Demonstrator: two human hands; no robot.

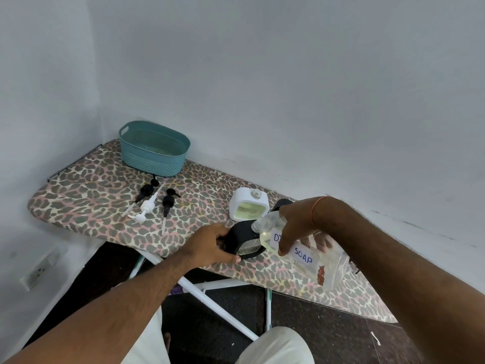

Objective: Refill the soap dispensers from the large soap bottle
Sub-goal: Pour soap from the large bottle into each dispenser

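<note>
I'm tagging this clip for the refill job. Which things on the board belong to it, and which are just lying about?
In the job:
soap bottle, tilted in the right hand
black dispenser, held by the left hand
white dispenser, open
three pumps, lying loose

Lying about:
teal basket
wall socket

Open board at the left, crowding at the right edge

Bare leopard-print ironing board [86,203] lies open at 9 o'clock of the three loose pump heads [151,203], and a clear lane runs between them and the white dispenser [249,207]. The teal basket [153,149] blocks the far corner at 11 o'clock. At 3 o'clock the black dispenser [242,241], tilted soap bottle [301,252] and both hands fill the near edge.
</note>
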